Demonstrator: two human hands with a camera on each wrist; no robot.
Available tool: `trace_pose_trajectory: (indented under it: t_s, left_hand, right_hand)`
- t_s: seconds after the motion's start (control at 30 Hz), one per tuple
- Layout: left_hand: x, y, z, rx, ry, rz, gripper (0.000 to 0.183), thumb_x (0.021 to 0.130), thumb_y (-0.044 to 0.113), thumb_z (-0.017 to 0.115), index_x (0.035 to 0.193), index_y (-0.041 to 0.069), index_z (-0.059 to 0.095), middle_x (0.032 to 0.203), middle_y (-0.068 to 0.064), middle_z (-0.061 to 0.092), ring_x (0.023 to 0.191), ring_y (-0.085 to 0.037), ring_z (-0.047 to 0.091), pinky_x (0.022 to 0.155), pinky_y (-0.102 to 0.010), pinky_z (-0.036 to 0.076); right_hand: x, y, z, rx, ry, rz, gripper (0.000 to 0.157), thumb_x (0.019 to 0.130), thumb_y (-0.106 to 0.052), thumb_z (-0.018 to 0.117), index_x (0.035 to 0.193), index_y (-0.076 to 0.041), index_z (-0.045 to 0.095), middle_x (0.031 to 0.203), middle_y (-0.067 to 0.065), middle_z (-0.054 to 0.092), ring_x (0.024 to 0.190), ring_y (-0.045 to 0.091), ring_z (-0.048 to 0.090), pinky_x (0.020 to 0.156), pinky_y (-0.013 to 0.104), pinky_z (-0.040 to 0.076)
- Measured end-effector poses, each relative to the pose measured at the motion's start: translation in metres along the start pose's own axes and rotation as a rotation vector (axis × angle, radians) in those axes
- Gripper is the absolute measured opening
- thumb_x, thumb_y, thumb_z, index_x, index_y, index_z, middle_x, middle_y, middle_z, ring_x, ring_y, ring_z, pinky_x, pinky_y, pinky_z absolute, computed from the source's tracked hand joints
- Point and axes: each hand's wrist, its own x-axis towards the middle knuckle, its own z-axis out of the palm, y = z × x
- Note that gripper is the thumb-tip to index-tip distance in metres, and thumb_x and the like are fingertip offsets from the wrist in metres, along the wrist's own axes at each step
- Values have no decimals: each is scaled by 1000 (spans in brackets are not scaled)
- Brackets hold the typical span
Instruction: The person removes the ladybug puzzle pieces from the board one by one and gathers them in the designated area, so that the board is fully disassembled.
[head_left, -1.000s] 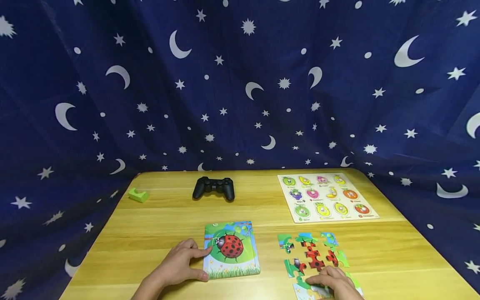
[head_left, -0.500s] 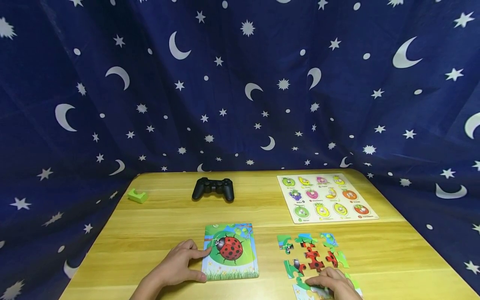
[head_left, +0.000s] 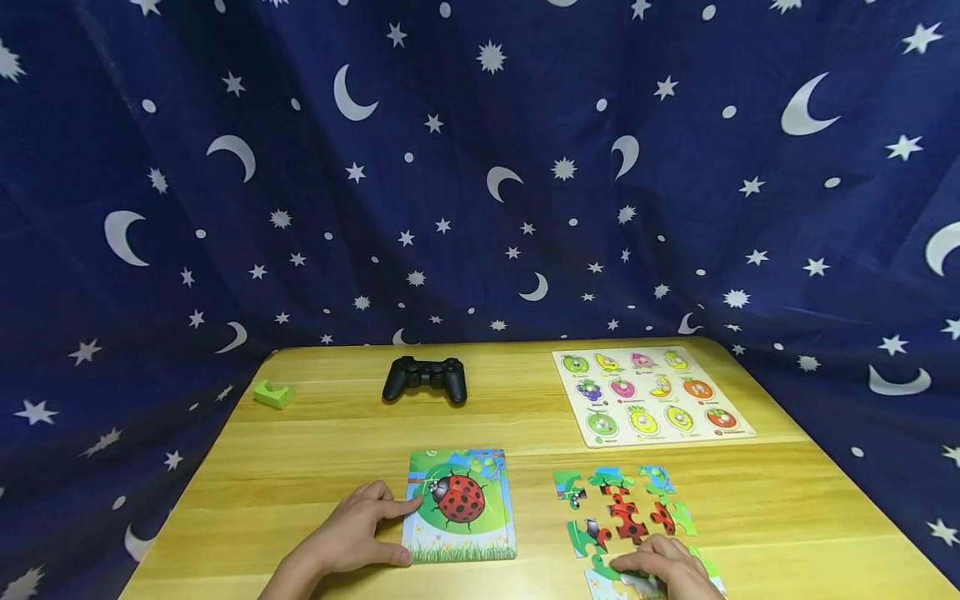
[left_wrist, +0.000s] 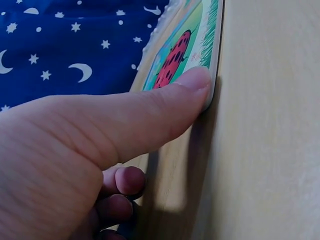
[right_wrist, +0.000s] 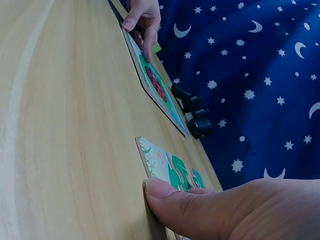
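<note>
A square ladybug puzzle board [head_left: 471,533] lies flat on the table in front of me. My left hand [head_left: 360,529] is at its left side, index fingertip on the picture's left part and thumb at the near left corner. In the left wrist view, the thumb [left_wrist: 150,112] touches the board's edge and the other fingers lie below it. To the right, loose ladybug puzzle pieces [head_left: 628,523] are laid out in a rough square with gaps. My right hand [head_left: 667,567] rests on the nearest pieces, covering some; its thumb [right_wrist: 185,205] touches their near edge.
A black game controller [head_left: 425,380] lies at the back middle of the wooden table [head_left: 322,450]. A fruit peg board [head_left: 654,396] is at the back right, and a small green notched block [head_left: 273,394] at the back left. A blue star-and-moon curtain [head_left: 465,192] hangs around the table.
The ladybug board has slid slightly toward me and turned a little, with my left hand staying on its edge. My right hand and the loose pieces have kept their places.
</note>
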Motion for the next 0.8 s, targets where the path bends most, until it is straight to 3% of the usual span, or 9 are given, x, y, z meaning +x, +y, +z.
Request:
trace_pose_trajectory:
  t_s: [0.8]
  left_hand:
    - [-2,-2,-2,-52,-28,-17,72,74,52,81,137,23,61,88,1,44,77,-8,32,66,-26,26]
  right_hand:
    - [1,-4,-1,13,-51,33,38,70,-46,85,104,-33,74,86,-25,42,80,-8,32,63,22,24]
